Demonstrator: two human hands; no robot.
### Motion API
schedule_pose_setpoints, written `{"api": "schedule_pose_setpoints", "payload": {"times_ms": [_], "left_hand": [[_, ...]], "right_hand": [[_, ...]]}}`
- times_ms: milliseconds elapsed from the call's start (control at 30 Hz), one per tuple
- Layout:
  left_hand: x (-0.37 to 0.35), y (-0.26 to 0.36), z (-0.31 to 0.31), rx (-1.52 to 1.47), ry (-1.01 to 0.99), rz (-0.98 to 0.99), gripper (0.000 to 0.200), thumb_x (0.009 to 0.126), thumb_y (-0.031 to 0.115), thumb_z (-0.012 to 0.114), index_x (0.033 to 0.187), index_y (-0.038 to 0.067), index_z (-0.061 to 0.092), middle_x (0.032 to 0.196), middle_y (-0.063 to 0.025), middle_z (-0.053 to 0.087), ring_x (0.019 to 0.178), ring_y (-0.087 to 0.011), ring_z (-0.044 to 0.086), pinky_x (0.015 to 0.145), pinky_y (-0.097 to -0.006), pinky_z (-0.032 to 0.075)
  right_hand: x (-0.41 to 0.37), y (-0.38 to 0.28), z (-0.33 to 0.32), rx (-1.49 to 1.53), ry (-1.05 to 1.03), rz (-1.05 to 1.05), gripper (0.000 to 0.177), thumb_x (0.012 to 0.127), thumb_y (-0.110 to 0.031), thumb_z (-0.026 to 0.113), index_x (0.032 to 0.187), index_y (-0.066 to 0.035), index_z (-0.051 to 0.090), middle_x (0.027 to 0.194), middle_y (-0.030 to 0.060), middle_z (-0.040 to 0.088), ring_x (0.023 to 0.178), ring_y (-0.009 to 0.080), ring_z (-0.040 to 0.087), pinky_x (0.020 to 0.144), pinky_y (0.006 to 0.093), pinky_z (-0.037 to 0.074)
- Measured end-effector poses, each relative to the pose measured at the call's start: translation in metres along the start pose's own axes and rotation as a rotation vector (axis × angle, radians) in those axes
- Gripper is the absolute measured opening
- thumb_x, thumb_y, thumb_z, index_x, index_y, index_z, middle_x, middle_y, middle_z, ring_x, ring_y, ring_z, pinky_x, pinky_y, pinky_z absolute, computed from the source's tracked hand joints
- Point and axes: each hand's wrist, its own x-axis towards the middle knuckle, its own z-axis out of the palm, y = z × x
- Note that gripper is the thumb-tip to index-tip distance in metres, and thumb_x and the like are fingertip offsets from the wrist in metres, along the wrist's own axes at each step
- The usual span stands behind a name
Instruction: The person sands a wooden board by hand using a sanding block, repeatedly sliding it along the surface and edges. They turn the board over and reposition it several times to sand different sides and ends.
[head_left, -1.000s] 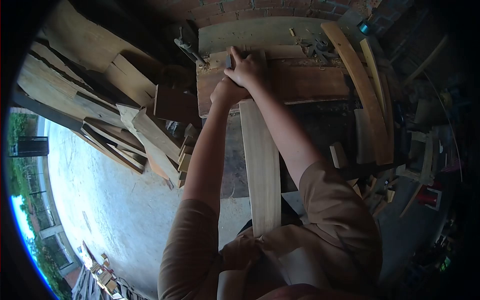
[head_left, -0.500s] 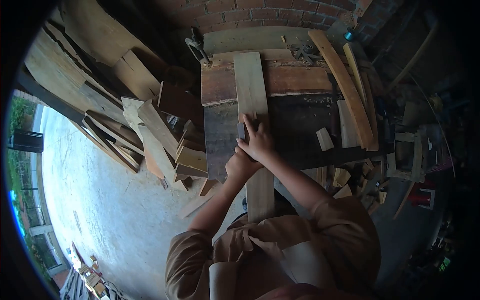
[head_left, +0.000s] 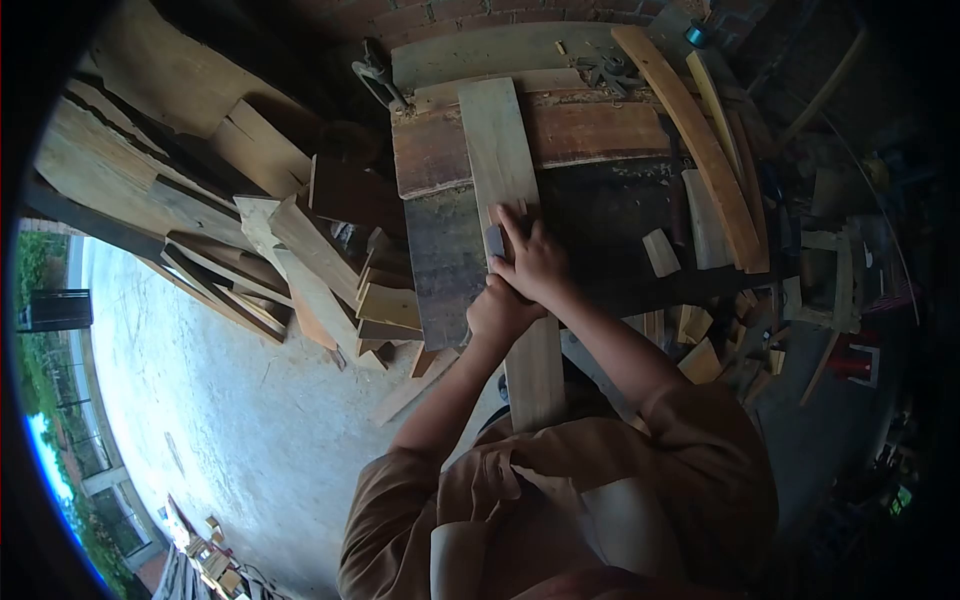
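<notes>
A long pale board [head_left: 497, 140] lies lengthwise over the dark workbench [head_left: 437, 265], its near end close to my body. On the board sits what looks like a small wooden hand plane [head_left: 495, 240], mostly covered by my fingers; a dark flat piece of it sticks up. My right hand [head_left: 537, 262] grips it from above, index finger stretched forward along the board. Just nearer to me, my left hand [head_left: 500, 308] is closed round its rear, pressed against the right hand.
A curved wooden piece [head_left: 690, 140] and a small pale block [head_left: 660, 252] lie on the bench's right side. A metal clamp [head_left: 377, 75] stands at its far left corner. Stacked planks [head_left: 310, 245] lean on the left, and offcuts [head_left: 697, 325] lie on the right below the bench.
The whole view has tilted and shifted a little. Both hands keep the same hold, at nearly the same place on the board.
</notes>
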Motion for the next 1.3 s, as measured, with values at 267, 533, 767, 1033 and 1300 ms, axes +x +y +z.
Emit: {"api": "schedule_pose_setpoints", "payload": {"times_ms": [267,533,767,1033,1300], "left_hand": [[0.222,0.049,-0.092,0.061,-0.002,0.131,0.072,0.051,0.054,0.07,0.097,0.0,0.06,0.095,-0.017,0.063,0.091,-0.0271,0.062,0.075,-0.0377,0.05],[0.169,0.041,-0.07,0.081,0.026,0.091,0.093,0.052,0.06,0.069,0.115,-0.006,0.046,0.101,-0.0195,0.06,0.097,-0.0295,0.059,0.079,-0.0383,0.049],[-0.045,0.002,0.018,0.059,-0.253,-0.017,0.111,0.05,0.062,0.071,0.125,-0.009,0.031,0.101,-0.0217,0.059,0.089,-0.0309,0.062,0.073,-0.0396,0.05],[-0.098,-0.009,0.05,0.073,-0.302,0.037,0.096,0.054,0.063,0.067,0.114,-0.007,0.042,0.091,-0.0182,0.061,0.077,-0.0299,0.064,0.065,-0.0393,0.051],[0.039,0.037,-0.009,0.077,-0.148,0.064,0.105,0.04,0.063,0.075,0.108,-0.012,0.044,0.092,-0.0215,0.062,0.086,-0.0313,0.063,0.071,-0.0375,0.051]], "right_hand": [[0.24,0.01,-0.033,-0.032,-0.075,0.131,0.081,0.076,-0.056,0.051,0.14,-0.028,0.011,0.119,0.0267,0.042,0.106,0.0368,0.05,0.086,0.0419,0.042],[0.187,0.008,-0.029,-0.001,-0.03,0.072,0.079,0.075,-0.051,0.056,0.139,-0.031,0.013,0.12,0.0267,0.039,0.105,0.0398,0.049,0.085,0.0443,0.042],[-0.062,0.009,-0.011,0.013,-0.069,0.057,0.084,0.07,-0.043,0.064,0.138,-0.028,0.018,0.097,0.0209,0.045,0.084,0.0368,0.053,0.068,0.0425,0.047],[-0.13,0.012,-0.007,0.027,-0.033,0.097,0.085,0.067,-0.042,0.066,0.138,-0.028,0.021,0.099,0.0212,0.045,0.084,0.0356,0.055,0.063,0.0416,0.048],[0.031,0.028,-0.026,0.016,0.024,0.12,0.08,0.072,-0.046,0.062,0.137,-0.032,0.018,0.102,0.0242,0.046,0.088,0.0393,0.056,0.071,0.0442,0.048]]}}
